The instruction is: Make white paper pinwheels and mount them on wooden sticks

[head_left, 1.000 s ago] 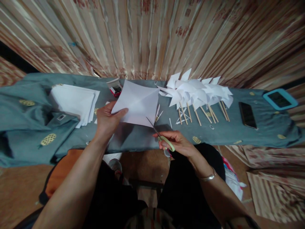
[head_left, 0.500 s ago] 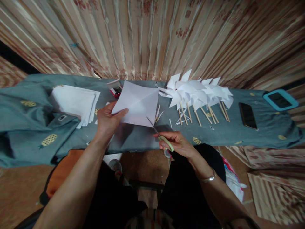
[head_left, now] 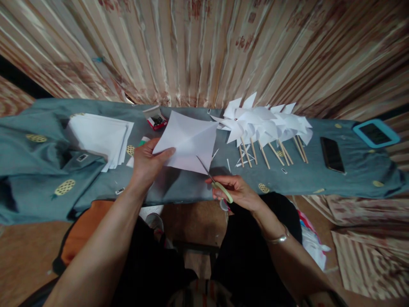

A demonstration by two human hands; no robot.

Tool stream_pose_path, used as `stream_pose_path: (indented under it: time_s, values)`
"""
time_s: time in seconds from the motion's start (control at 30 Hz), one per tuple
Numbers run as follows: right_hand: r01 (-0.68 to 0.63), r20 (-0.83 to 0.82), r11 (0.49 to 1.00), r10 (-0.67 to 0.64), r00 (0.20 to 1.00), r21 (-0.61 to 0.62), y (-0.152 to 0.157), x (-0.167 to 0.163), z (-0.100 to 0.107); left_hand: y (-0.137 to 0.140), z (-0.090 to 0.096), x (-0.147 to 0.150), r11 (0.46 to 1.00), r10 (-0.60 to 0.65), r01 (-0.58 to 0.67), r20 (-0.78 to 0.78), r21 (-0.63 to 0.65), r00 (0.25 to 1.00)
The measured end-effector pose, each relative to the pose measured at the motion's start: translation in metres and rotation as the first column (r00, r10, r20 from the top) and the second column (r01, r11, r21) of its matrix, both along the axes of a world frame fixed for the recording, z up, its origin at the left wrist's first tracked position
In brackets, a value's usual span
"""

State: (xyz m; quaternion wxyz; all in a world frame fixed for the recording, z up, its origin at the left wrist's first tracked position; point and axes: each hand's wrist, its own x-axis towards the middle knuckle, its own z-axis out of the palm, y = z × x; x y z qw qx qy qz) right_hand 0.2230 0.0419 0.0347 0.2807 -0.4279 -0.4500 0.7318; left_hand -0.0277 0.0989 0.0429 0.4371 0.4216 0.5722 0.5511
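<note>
Holds a white sheet of paper (head_left: 190, 138) by its near left corner in the left hand (head_left: 147, 164), pinched between the thumb on top and fingers hidden underneath; spread out to the right of that hand and beyond it, raised over the grey-green cloth (head_left: 179, 189), marked with faint creases; grips scissors (head_left: 223, 191) in the right hand (head_left: 236, 192), curled round the pale green handle, just below the near right corner of the sheet; hard to make out which fingers go through the loops; points the dark blade up and to the left, across that corner, tip over the sheet and toward its middle; wears a silver bracelet (head_left: 281, 238) on the right wrist; to the left of the left hand, well apart, a stack of paper (head_left: 99, 134); just behind that hand, a green and white thing (head_left: 144, 140), partly covered; farther back, a small red box (head_left: 156, 123) with its lid up; right of the sheet, a row of white paper pinwheels (head_left: 258, 121) on thin sticks (head_left: 264, 157), near a few paper scraps (head_left: 228, 165); farther right, a dark phone (head_left: 332, 154) and a blue-framed tablet (head_left: 376, 132); behind everything, a striped curtain (head_left: 179, 51).
</note>
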Motion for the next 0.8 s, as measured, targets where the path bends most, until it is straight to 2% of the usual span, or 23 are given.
stream_pose_path:
  time_s: [0.8]
  values:
    - [0.058,-0.001,0.996,-0.059,0.998,-0.060,-0.0007,-0.0046,-0.0007,-0.0017,0.0001,0.0015,1.000,-0.015,0.015,0.019,-0.012,1.000]
